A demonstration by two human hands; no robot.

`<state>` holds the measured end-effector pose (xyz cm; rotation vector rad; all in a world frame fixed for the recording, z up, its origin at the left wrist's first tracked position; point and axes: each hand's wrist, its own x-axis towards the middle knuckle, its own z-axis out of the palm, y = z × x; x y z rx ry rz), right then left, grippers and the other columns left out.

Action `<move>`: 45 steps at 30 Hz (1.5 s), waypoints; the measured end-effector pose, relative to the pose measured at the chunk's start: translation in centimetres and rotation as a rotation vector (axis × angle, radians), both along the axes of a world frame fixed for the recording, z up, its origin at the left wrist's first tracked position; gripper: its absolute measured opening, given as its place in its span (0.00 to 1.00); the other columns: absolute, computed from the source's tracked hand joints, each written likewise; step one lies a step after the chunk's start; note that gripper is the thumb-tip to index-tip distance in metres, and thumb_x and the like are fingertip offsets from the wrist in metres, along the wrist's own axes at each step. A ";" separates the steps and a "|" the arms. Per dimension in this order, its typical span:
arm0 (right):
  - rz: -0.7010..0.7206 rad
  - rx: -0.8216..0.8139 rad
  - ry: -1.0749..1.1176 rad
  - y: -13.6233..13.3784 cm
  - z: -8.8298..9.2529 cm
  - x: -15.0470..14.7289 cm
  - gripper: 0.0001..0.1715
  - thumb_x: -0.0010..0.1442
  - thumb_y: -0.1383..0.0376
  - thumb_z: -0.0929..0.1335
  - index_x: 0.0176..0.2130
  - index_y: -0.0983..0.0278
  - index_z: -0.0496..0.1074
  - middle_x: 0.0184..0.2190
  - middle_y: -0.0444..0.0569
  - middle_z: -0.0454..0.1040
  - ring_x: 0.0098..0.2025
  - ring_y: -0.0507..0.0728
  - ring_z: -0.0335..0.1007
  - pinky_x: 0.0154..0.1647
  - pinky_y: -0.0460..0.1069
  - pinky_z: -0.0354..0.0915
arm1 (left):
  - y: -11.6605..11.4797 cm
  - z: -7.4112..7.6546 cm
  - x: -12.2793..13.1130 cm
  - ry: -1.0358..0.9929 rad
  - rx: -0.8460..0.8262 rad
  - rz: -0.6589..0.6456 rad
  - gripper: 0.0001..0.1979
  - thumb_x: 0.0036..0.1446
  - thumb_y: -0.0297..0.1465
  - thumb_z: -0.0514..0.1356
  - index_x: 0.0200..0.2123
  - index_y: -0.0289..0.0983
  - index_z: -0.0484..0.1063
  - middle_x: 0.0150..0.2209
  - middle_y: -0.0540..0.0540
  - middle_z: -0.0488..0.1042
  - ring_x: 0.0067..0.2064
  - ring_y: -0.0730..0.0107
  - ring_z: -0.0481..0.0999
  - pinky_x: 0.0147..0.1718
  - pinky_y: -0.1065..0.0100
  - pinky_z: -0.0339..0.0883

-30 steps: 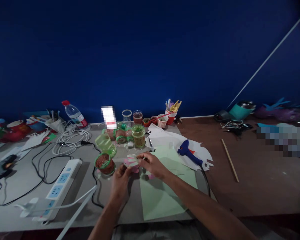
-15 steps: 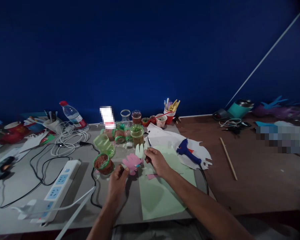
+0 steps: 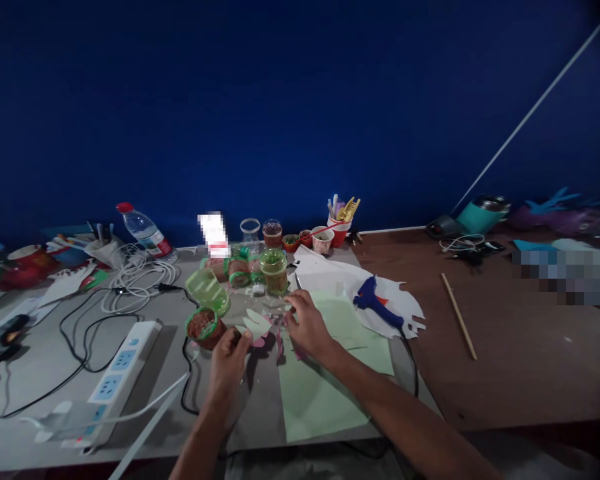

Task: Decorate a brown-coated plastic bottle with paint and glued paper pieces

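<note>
My left hand [image 3: 229, 365] pinches a small hand-shaped cut-out [image 3: 257, 325], pale on the side facing me with pink showing behind it, just above the grey table [image 3: 55, 387]. My right hand [image 3: 307, 327] is curled close beside it on the right, fingertips at a thin pink piece [image 3: 279, 341] hanging by the cut-out. What the right fingers grip is too small to make out. Under the right wrist lies a pale green sheet [image 3: 325, 387]. A green-rimmed jar of brown bits [image 3: 203, 326] stands left of my left hand.
Several small jars [image 3: 274, 269] and cups [image 3: 341, 225] stand behind my hands. A blue glue gun [image 3: 375, 303] lies on white paper to the right. A white power strip [image 3: 120, 367], cables [image 3: 140, 273] and a water bottle [image 3: 145, 233] are at the left. A wooden stick [image 3: 459, 317] lies on the brown surface.
The pink cut-out stood spread between both hands half a second ago; now it is turned with its pale side up, and my right hand has dropped lower beside it.
</note>
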<state>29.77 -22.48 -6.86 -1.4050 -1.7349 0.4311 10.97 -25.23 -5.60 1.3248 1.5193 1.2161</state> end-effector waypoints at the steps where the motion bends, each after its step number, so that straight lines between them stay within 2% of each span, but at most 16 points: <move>1: 0.003 0.020 -0.014 -0.1 0.0 0.0 0.18 0.55 0.69 0.63 0.47 0.66 0.68 0.48 0.59 0.65 0.45 0.60 0.66 0.46 0.54 0.65 | 0.0 0.0 0.0 0.011 0.001 -0.005 0.13 0.49 0.41 0.61 0.24 0.36 0.70 0.23 0.51 0.68 0.27 0.70 0.65 0.27 0.70 0.58; 3: 0.011 0.046 -0.029 -0.3 0.3 -0.1 0.22 0.55 0.69 0.64 0.51 0.66 0.67 0.50 0.61 0.65 0.48 0.62 0.65 0.48 0.56 0.64 | 0.0 0.0 -0.1 0.041 0.004 -0.010 0.13 0.50 0.41 0.60 0.24 0.37 0.70 0.23 0.51 0.68 0.27 0.70 0.65 0.27 0.70 0.58; 4: 0.032 0.043 -0.021 -0.5 0.5 -0.1 0.21 0.56 0.68 0.64 0.50 0.66 0.67 0.48 0.60 0.67 0.46 0.62 0.66 0.48 0.56 0.64 | 0.0 0.0 -0.2 0.058 0.005 -0.003 0.13 0.50 0.41 0.60 0.24 0.37 0.69 0.22 0.52 0.67 0.27 0.70 0.64 0.27 0.71 0.57; 7: 0.139 -0.063 0.065 -0.7 1.3 -0.1 0.13 0.58 0.68 0.63 0.43 0.66 0.71 0.39 0.54 0.72 0.36 0.56 0.69 0.40 0.51 0.65 | 0.1 -0.2 -0.4 0.105 0.005 0.009 0.14 0.50 0.41 0.60 0.21 0.37 0.67 0.21 0.53 0.64 0.25 0.71 0.62 0.26 0.71 0.56; 11: 0.200 -0.198 0.109 -1.0 2.2 0.1 0.11 0.60 0.65 0.64 0.41 0.65 0.73 0.36 0.50 0.74 0.34 0.54 0.70 0.33 0.47 0.63 | 0.3 -0.3 -0.6 0.205 0.007 -0.013 0.15 0.52 0.41 0.58 0.19 0.38 0.65 0.19 0.54 0.60 0.24 0.72 0.60 0.24 0.71 0.53; 15: 0.314 -0.273 -0.092 -1.1 3.0 0.9 0.11 0.59 0.64 0.66 0.41 0.64 0.75 0.34 0.49 0.75 0.33 0.54 0.69 0.34 0.47 0.61 | 0.5 0.1 -0.4 0.330 0.030 -0.037 0.17 0.52 0.41 0.56 0.17 0.39 0.59 0.17 0.55 0.56 0.22 0.73 0.57 0.23 0.70 0.49; 19: 0.339 -0.290 -0.415 -1.3 3.7 2.0 0.14 0.58 0.60 0.68 0.43 0.62 0.75 0.36 0.51 0.74 0.37 0.58 0.70 0.39 0.49 0.60 | 1.2 0.4 -0.3 0.469 0.068 -0.071 0.17 0.52 0.40 0.55 0.17 0.40 0.57 0.17 0.54 0.57 0.22 0.71 0.58 0.24 0.69 0.49; 24: 0.466 -0.257 -0.648 -1.8 4.1 2.8 0.18 0.57 0.68 0.67 0.48 0.61 0.72 0.41 0.54 0.69 0.40 0.59 0.67 0.38 0.50 0.58 | 2.3 0.2 0.0 0.633 0.108 -0.120 0.14 0.54 0.37 0.53 0.18 0.41 0.60 0.20 0.50 0.65 0.25 0.66 0.65 0.29 0.66 0.55; 27: 0.524 -0.244 -0.729 -2.0 3.7 2.6 0.14 0.53 0.71 0.67 0.41 0.64 0.74 0.40 0.55 0.67 0.42 0.61 0.65 0.38 0.51 0.57 | 2.4 -0.1 0.4 0.696 0.116 -0.141 0.12 0.56 0.36 0.52 0.23 0.40 0.65 0.25 0.45 0.71 0.30 0.61 0.71 0.33 0.64 0.60; 30: 0.536 -0.220 -0.733 -2.0 3.2 2.3 0.08 0.50 0.73 0.68 0.34 0.67 0.73 0.39 0.56 0.67 0.42 0.62 0.63 0.39 0.51 0.56 | 2.0 -0.1 0.7 0.742 0.175 -0.125 0.09 0.57 0.34 0.53 0.36 0.37 0.70 0.37 0.39 0.75 0.41 0.55 0.74 0.40 0.59 0.65; 33: 0.557 -0.205 -0.620 -1.7 3.3 2.4 0.06 0.51 0.74 0.67 0.30 0.67 0.72 0.37 0.55 0.67 0.41 0.59 0.62 0.39 0.51 0.56 | 1.1 0.2 0.8 0.737 0.297 -0.088 0.17 0.58 0.33 0.54 0.50 0.36 0.66 0.51 0.34 0.70 0.53 0.52 0.70 0.48 0.55 0.65; 35: 0.605 -0.199 -0.471 -1.5 3.6 2.7 0.07 0.53 0.75 0.65 0.30 0.66 0.71 0.36 0.52 0.68 0.39 0.57 0.62 0.40 0.50 0.57 | 0.4 0.5 0.9 0.664 0.353 -0.094 0.17 0.57 0.32 0.54 0.50 0.38 0.67 0.52 0.36 0.70 0.55 0.53 0.69 0.49 0.55 0.66; 37: 0.649 -0.216 -0.283 -1.2 4.0 3.1 0.08 0.55 0.75 0.63 0.32 0.66 0.70 0.35 0.50 0.68 0.38 0.55 0.62 0.39 0.48 0.57 | -0.4 0.9 1.2 0.544 0.322 -0.144 0.14 0.57 0.32 0.55 0.46 0.38 0.70 0.47 0.39 0.73 0.50 0.56 0.73 0.47 0.57 0.68; 40: 0.663 -0.331 0.037 -1.0 4.0 3.5 0.05 0.57 0.72 0.63 0.33 0.64 0.68 0.31 0.45 0.68 0.33 0.52 0.62 0.34 0.46 0.57 | -1.4 1.1 1.9 0.310 0.122 -0.278 0.13 0.56 0.33 0.55 0.44 0.37 0.71 0.39 0.43 0.76 0.35 0.64 0.76 0.33 0.65 0.69; 43: 0.672 -0.482 0.318 -0.8 3.6 3.5 0.01 0.57 0.68 0.65 0.32 0.64 0.67 0.26 0.41 0.65 0.28 0.50 0.60 0.31 0.45 0.56 | -2.1 1.0 2.8 0.155 0.002 -0.339 0.16 0.55 0.32 0.56 0.48 0.37 0.69 0.37 0.46 0.76 0.23 0.75 0.67 0.24 0.72 0.62; 45: 0.680 -0.555 0.472 -0.7 3.3 3.2 0.06 0.54 0.65 0.68 0.31 0.64 0.66 0.25 0.40 0.65 0.28 0.50 0.59 0.32 0.46 0.57 | -2.4 1.0 3.3 0.151 0.051 -0.325 0.17 0.54 0.29 0.58 0.48 0.37 0.69 0.38 0.47 0.75 0.23 0.78 0.64 0.24 0.73 0.61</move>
